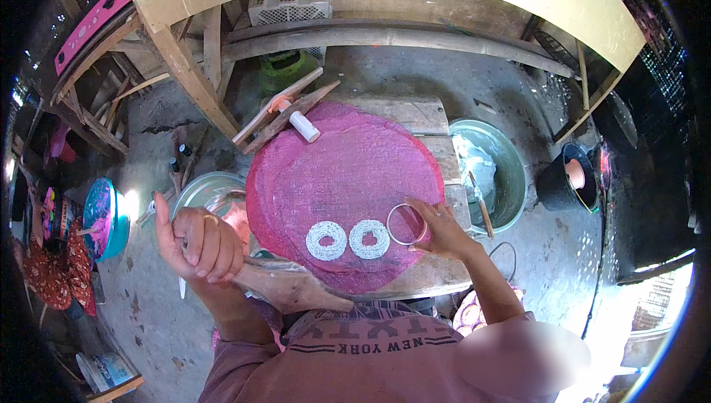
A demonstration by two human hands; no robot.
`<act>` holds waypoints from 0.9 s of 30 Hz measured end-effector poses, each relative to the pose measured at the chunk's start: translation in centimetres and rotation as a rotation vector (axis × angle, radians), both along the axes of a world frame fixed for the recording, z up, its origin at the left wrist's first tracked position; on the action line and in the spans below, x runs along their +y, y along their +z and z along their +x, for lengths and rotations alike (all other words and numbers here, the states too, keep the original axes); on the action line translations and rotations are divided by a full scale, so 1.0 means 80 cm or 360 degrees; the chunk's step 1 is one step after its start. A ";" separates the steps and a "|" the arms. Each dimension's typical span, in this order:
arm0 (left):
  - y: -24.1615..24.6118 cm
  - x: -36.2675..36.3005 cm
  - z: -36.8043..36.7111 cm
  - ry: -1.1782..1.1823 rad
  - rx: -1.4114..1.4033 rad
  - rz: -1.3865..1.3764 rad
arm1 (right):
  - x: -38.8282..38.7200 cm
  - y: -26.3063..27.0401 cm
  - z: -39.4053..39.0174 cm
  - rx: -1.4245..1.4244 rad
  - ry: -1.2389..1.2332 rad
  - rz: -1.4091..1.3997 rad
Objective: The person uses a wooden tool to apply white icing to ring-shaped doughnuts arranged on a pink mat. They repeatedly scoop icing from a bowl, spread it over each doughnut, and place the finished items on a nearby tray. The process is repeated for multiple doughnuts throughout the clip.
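My left hand [208, 245] is closed around the handle of a wooden tool [283, 286], which points toward my chest at the near side of the table. With the fingertips of my right hand [441, 231] I hold a thin white ring [391, 215] upon the pink mesh cloth [350, 170]. Left of it lie two lacy white rings of batter or dough, a nearer one [355, 247] beside the ring and another [311, 242] farther left, each with an open centre. The round cloth covers much of a low wooden plank table [408, 114].
A wooden press-like tool with a white cylinder [304, 125] rests at the cloth's far left edge. At right stands a basin of white paste [514, 181] with a wooden-handled utensil [482, 208]; a black bucket [547, 186] is beyond. Another basin [194, 186] sits left, past it a teal tub [119, 225].
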State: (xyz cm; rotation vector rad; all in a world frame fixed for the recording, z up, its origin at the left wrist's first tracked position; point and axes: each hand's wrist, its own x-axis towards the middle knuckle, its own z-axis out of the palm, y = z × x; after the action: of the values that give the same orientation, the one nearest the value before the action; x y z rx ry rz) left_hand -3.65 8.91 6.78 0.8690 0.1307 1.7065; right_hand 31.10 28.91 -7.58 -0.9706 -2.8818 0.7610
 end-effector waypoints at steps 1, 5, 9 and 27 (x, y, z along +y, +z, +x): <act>0.000 0.006 0.001 0.0026 -0.0019 -0.0023 | -0.001 0.002 0.000 0.0007 0.0006 -0.0012; -0.004 0.036 0.005 0.0088 -0.0099 -0.0115 | -0.001 0.009 0.004 0.0025 0.0060 0.0046; -0.010 0.064 0.011 0.0097 -0.0177 -0.0222 | -0.001 0.010 0.006 -0.0034 0.0020 0.0093; -0.017 0.073 0.032 0.0336 -0.0350 -0.0534 | -0.066 0.063 -0.030 0.0847 0.0122 -0.0833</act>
State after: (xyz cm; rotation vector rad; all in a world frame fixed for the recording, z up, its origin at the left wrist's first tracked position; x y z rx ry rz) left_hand -1.10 14.77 5.44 0.4277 0.3592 1.8950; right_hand 28.67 23.65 -2.51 -0.5489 -2.3049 1.5522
